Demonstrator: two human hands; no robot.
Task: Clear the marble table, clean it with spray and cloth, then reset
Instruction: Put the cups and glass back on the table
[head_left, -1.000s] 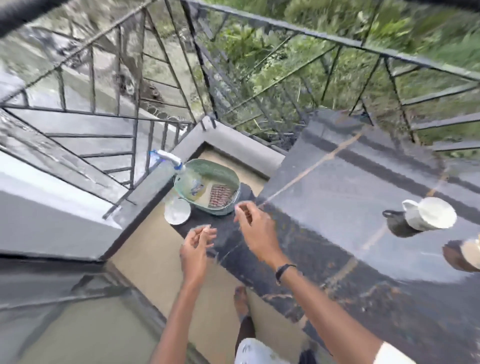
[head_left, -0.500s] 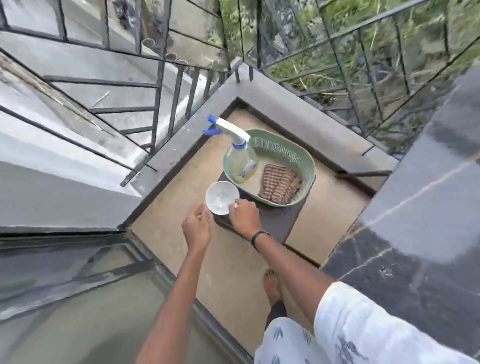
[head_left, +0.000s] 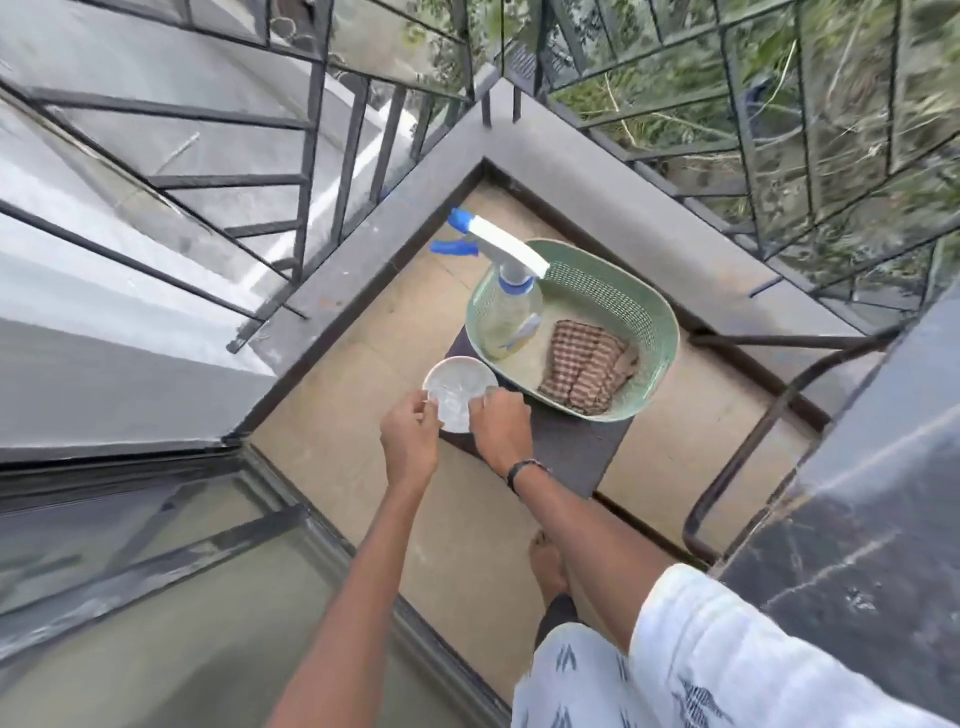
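A: Which parts are hidden or cut off?

B: The marble table (head_left: 852, 540) is running out of frame at the right edge; only its dark corner and a bent metal leg (head_left: 737, 447) are showing. The railing (head_left: 311, 171) and the greenery behind it are blurring. The stool (head_left: 571, 447) is lying mostly under the basket (head_left: 660, 332) and the hands, so its outline is only partly showing.

A: What are the hands doing?

B: Both are closing on the white dish (head_left: 457, 389), which is sitting at the stool's near left corner, just beside the basket. The left hand (head_left: 410, 441) is pinching the near left rim; the right hand (head_left: 501, 426) is curling over the near right rim, a dark band on that wrist. Whether the dish is resting on the stool or lifting clear cannot be told.

A: Where are the cleaning items?

B: The spray bottle (head_left: 506, 317) is standing upright in the basket's left end, its blue nozzle overhanging the rim. The striped cloth (head_left: 582, 374) is lying folded beside it.

A: What room is there?

B: Bare tan floor (head_left: 332, 457) is showing left of the stool and between the stool and the table.
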